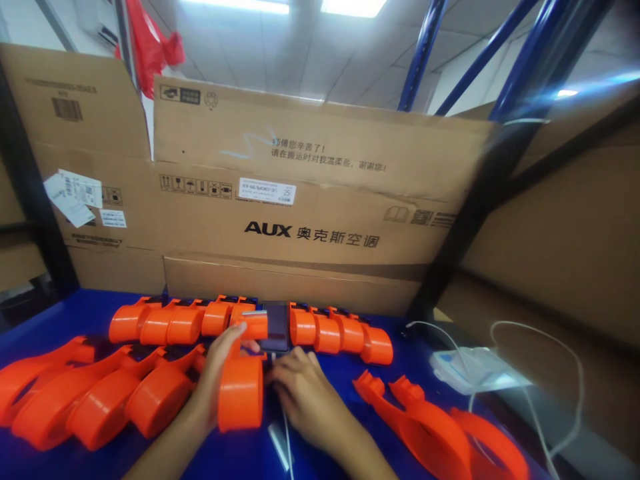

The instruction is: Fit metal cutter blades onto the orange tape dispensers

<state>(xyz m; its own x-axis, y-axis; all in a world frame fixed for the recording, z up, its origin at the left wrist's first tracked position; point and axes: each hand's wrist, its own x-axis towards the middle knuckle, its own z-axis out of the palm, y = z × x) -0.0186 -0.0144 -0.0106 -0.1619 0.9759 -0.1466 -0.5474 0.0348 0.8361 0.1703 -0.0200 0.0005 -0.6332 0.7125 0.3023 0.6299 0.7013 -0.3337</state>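
My left hand (220, 360) is closed around an orange plastic part (241, 393) that has a wide ring at its lower end and a narrower section at the top. Just to the right, my right hand (300, 387) has its fingers curled together at a thin white cable (287, 427), which hangs down below them. Its fingertips are partly blurred. Behind both hands stands a dark phone-like device (276, 327). A shiny silver strip (279, 445) lies below my right hand.
Similar orange parts line the back of the blue table (330, 380), including a ring (377, 345). Several more orange parts (100, 407) lie at left, others (435, 433) at right. A clear plastic case (480, 368) with looping white cable sits far right. A cardboard wall (310, 213) stands behind.
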